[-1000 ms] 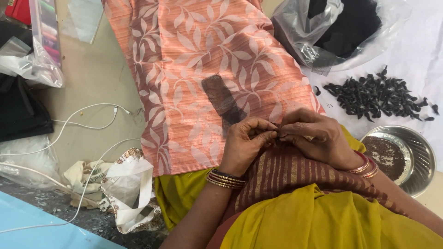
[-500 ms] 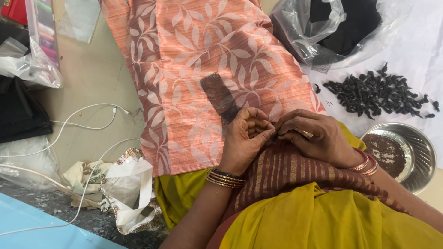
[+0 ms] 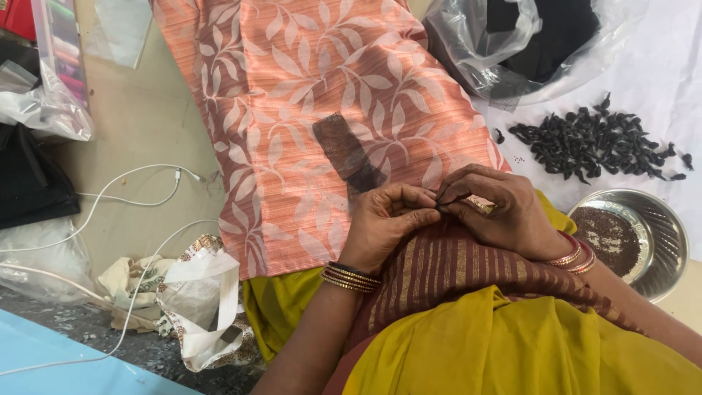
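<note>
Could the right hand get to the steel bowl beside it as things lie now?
Probably yes. The right hand is pinched against the left hand over the lap, and the steel bowl sits just to its right with nothing lying between. It would first have to let go of the small piece it pinches.

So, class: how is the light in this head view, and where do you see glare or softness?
Head view: soft, even daylight; glare on the clear plastic bag and steel bowl; left hand and right hand sharp, with whatever they pinch too small to make out.

hands (image 3: pixel 446 212) pinching (over peach cloth (image 3: pixel 322 95))
</note>
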